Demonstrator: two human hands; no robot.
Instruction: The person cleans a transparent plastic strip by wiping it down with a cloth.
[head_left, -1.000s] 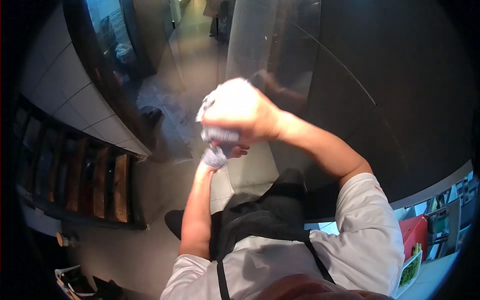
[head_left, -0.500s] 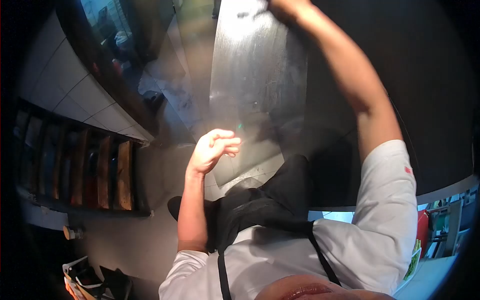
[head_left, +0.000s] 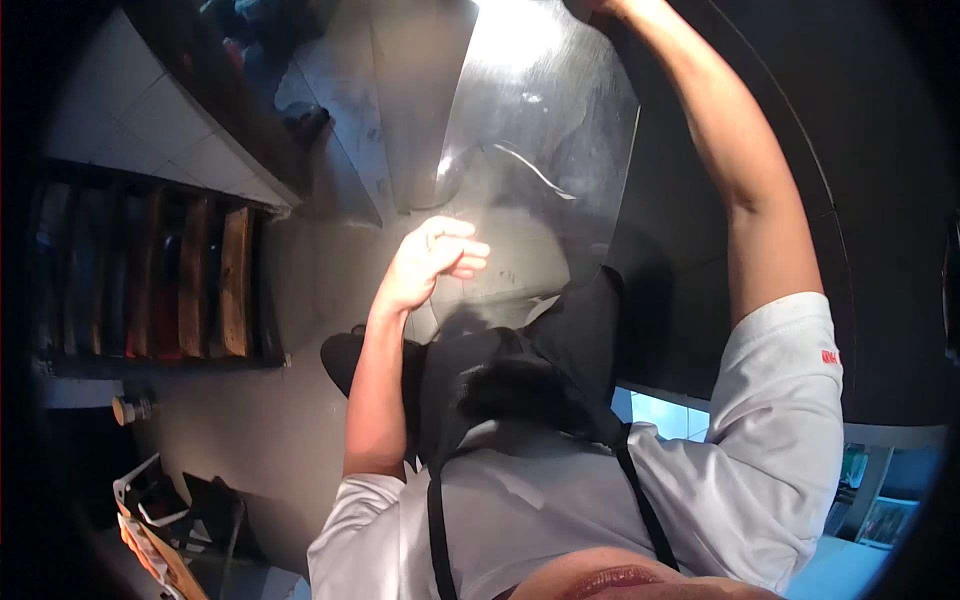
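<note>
My left hand (head_left: 435, 262) is raised in front of my apron. Its fingers are loosely half curled with small gaps between them, and nothing shows in them. My right arm reaches up and forward. At the top edge of the view, my right hand (head_left: 603, 7) is dark and partly cut off, so its fingers and anything in them are hidden. Beside it is a shiny, smooth panel (head_left: 560, 110) with a bright glare near its top and a thin, curved white streak (head_left: 535, 172) across it. Whether the hand touches the panel, I cannot tell.
A rack with wooden slats (head_left: 236, 283) stands at left, below a tiled wall (head_left: 140, 120). A dark, curved surface (head_left: 800, 90) fills the right side. At lower left is a dark chair-like object (head_left: 215, 510); a shelf unit (head_left: 885, 500) is at lower right.
The view has shifted, so the slatted rack sits higher. The shiny panel now shows a curved outline and the white streak. My left hand appears slightly higher; the right arm stays extended.
</note>
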